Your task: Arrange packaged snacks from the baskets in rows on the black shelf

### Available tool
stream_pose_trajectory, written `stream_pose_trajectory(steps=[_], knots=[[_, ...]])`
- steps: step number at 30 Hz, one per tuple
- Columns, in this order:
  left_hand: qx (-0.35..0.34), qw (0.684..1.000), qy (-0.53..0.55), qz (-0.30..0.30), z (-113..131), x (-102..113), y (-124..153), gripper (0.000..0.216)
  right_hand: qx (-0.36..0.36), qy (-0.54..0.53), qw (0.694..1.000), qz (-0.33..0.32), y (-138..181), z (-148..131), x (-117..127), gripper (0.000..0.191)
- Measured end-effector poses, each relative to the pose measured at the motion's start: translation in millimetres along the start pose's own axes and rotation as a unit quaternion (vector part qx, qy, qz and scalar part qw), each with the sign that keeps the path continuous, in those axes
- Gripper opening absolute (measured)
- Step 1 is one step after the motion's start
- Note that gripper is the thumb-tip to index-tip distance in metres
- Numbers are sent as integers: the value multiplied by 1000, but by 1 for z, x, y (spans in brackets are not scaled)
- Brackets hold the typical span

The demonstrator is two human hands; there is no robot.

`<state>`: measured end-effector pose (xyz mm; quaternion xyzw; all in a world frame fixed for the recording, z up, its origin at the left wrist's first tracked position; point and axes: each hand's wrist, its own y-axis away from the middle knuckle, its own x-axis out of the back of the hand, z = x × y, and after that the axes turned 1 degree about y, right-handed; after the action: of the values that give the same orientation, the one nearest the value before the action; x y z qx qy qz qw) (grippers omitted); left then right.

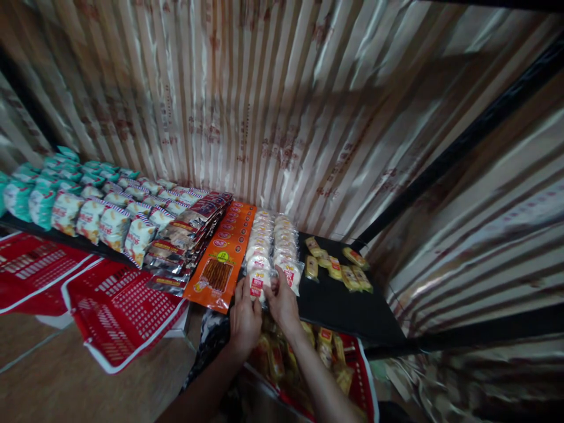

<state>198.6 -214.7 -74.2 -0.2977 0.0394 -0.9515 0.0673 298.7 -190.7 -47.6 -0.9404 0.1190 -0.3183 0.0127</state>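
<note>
At the front end of the left row of white snacks, my left hand [245, 317] and my right hand [282, 302] grip a clear-wrapped white round snack packet [257, 278] with a red label. The left fingers are on its left and lower edge, the right fingers on its right edge. Behind it, similar packets [259, 241] stand lined up toward the wall. A second row of white packets [287, 244] runs alongside, its front one just beyond my right hand. To the left lies a large orange bag [220, 276] of stick-shaped snacks.
Brown-silver packets [170, 252] and rows of white and teal snack bags [90, 217] fill the left of the black shelf [339, 305]. Several yellow packets [335, 268] lie at right. Red baskets [121, 311] are below; one holding yellow packets [326, 346] is under my arms.
</note>
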Motion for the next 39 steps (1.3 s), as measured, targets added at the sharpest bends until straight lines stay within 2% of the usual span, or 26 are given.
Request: stream_pose_trajectory(steps=[3,8,13,19,29,33,36,37,39], knots=[[-11,998,-49,-26,3,-1,-1,48,25,9,1000,12,-7,7,-5,56],[-8,990,-135,-25,9,0,-4,43,79,42,995,36,-13,14,-12,57],[-10,991,-129,-21,7,1,-10,40,122,106,985,57,3,13,-18,51],[-13,994,-102,-23,5,-2,-17,37,103,121,986,53,10,15,-23,38],[-42,987,-152,-12,6,-5,-33,38,128,128,981,65,-3,16,-28,36],[-64,988,-142,14,1,-6,-32,39,165,116,976,81,17,15,-19,33],[-104,990,-92,31,-8,-7,-16,37,183,87,978,58,45,33,-6,31],[-130,989,-72,21,-11,-9,-6,36,174,85,980,52,56,44,0,30],[-188,981,-37,-41,-16,-14,18,36,121,99,987,46,76,73,13,30]])
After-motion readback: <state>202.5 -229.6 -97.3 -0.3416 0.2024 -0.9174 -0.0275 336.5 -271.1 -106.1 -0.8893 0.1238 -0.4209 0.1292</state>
